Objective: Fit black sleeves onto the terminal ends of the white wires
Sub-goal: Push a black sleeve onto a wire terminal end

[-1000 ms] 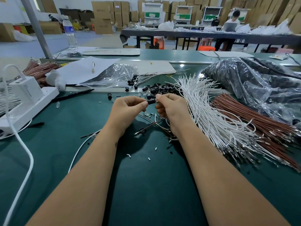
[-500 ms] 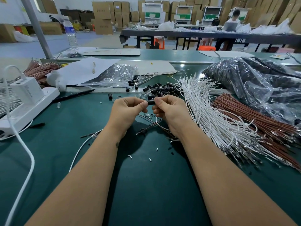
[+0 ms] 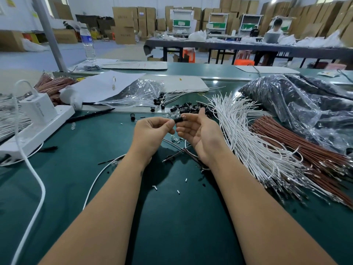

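The left hand (image 3: 152, 131) pinched a black sleeve (image 3: 178, 119) between thumb and fingertips, just above the mat (image 3: 76, 188). The right hand (image 3: 198, 134) lay palm-up beside it, fingers loosely spread, one fingertip touching the sleeve's right end; it gripped nothing that could be seen. Whether a wire already ran into that sleeve could not be told, since the hands hid what was beneath.

By the look of the bench, the job was barely begun. A small cluster of finished wires (image 3: 172, 97), each with a black cap at its near end, lay far and left of the hands. To the right, the big bundle of white wires (image 3: 248, 142) fanned out with bare metal terminals glinting at its near ends, so most of the work seemed left. A heap of loose sleeves (image 3: 189, 108) waited just beyond the hands.

The sleeves were short, matt, stubby cylinders, likely rubber or soft plastic. The white wires were thin, smooth and springy, holding slight curves. Brown wires (image 3: 298, 146) of the same build lay right of them, partly under a crinkled clear bag (image 3: 305, 108) full of dark parts. The mat was dull green, flecked with tiny white offcuts. A glossy white power strip (image 3: 38, 129) sat at the left.
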